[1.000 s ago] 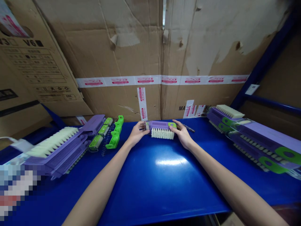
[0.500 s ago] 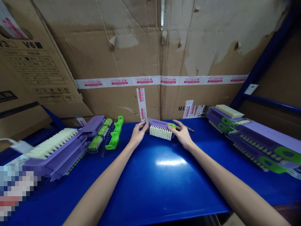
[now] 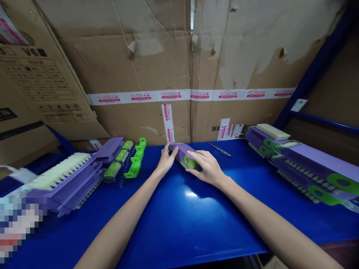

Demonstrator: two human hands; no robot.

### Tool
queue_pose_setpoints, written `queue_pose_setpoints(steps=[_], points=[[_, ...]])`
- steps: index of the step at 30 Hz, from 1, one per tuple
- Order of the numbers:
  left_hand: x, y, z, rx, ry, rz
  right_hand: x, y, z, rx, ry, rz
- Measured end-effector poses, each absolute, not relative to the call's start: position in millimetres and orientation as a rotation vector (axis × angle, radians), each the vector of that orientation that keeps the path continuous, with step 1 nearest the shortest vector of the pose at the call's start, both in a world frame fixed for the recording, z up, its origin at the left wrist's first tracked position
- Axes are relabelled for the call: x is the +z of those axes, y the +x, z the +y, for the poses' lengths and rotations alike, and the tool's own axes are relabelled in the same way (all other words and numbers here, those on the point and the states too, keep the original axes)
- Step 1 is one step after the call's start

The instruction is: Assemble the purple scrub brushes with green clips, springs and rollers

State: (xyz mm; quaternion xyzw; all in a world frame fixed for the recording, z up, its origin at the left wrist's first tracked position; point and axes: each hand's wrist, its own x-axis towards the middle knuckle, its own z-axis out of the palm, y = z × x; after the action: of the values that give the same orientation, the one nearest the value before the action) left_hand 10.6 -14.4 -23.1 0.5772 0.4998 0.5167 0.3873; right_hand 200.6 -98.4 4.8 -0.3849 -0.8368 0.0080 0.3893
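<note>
A purple scrubbing brush point(image 3: 183, 150) with a green end and pale bristles is between my hands, slanting down to the right at the far side of the blue table. My left hand point(image 3: 166, 160) pinches its far left end, which the fingers partly hide. My right hand point(image 3: 207, 167) closes around the green near end, fingers on top and thumb below. Most of the bristles are turned away; only a narrow strip shows underneath. Just behind my right hand lies a thin screwdriver point(image 3: 221, 150), touched by neither hand.
Purple brush bodies point(image 3: 70, 186) with bristles lie at left, near green-and-clear pieces point(image 3: 112, 170), springs point(image 3: 122, 175) and bright green plastic holders point(image 3: 134, 166). Assembled brushes point(image 3: 316, 157) are stacked at right. Cardboard point(image 3: 146, 116) stands behind the blue table point(image 3: 179, 228).
The brush has turned from lying nearly crosswise to slanting, its green end swinging towards me and the bristles tipping out of sight. My right hand has moved left, uncovering the screwdriver.
</note>
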Motion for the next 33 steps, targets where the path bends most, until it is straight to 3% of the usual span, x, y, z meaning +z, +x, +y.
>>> queue_pose_setpoints(steps=[7,14,21,33], points=[[-23,7,-13,1.39,1.503,1.237,-2,192,-100,0.113,-0.859,-2.251],[-11,15,-28,1.245,1.627,0.999,-15,197,-86,0.096,-1.186,-1.983],[-4,21,-42,1.397,1.664,1.035,-19,205,-82,0.378,-1.115,-1.909],[-6,22,-37,1.385,1.728,1.213,-13,205,-83,0.425,-1.096,-1.928]])
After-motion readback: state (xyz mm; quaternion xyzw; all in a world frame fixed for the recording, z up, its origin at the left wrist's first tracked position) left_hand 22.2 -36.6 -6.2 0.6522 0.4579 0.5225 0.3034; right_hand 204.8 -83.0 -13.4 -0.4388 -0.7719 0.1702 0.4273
